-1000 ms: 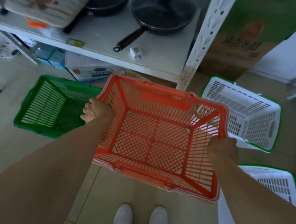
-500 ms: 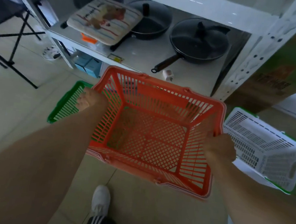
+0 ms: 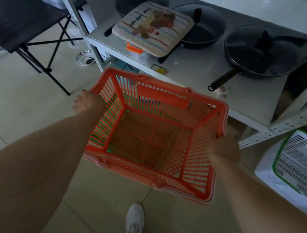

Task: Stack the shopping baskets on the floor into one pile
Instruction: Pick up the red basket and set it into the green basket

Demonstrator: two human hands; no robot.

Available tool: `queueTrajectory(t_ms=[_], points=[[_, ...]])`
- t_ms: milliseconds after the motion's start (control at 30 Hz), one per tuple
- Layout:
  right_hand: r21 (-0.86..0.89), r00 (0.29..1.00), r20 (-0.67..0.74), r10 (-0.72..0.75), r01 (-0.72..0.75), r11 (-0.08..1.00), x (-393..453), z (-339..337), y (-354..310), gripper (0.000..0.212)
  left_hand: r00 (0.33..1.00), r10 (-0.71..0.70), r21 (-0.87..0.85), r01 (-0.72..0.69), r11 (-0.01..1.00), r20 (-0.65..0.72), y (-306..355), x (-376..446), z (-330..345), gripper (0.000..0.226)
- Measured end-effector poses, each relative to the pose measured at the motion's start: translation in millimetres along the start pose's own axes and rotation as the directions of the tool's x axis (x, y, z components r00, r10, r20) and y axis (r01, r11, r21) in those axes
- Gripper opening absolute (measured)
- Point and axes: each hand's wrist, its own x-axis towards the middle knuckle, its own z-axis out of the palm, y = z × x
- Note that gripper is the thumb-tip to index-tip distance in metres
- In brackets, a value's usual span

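I hold an orange shopping basket by its two short sides, in the middle of the view. My left hand grips its left rim and my right hand grips its right rim. Directly under it lies the green basket, seen only as green bars through the orange mesh. A white basket with a green rim sits on the floor at the right edge, apart from the orange one.
A white metal shelf holds black pans and a striped cushion just beyond the basket. A black folding stand is at the left. My white shoe is on the tiled floor below.
I have carried the orange basket to the left, from beside the green basket to right over it. The white baskets have slid toward the right edge of the view.
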Motion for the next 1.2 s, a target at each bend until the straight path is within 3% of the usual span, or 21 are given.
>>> queueTrajectory(t_ms=[433, 567, 1200], points=[[-0.014, 0.996, 0.071, 0.061, -0.060, 0.998, -8.9, 92.6, -77.9, 0.054, 0.997, 0.058, 0.032, -0.060, 0.998, 0.056, 2.6, 126.2, 17.2, 0.048], [-0.048, 0.993, 0.069, 0.095, -0.092, 0.995, -1.9, 112.9, -80.2, 0.056, 0.988, 0.110, 0.018, -0.113, 0.993, 0.103, -2.7, 142.8, 41.7, 0.049], [-0.170, 0.934, 0.225, 0.276, -0.242, 0.955, 25.5, 227.6, -54.3, 0.042, 0.965, 0.081, 0.112, -0.112, 0.987, 0.251, -32.4, 185.4, 178.5, 0.051]])
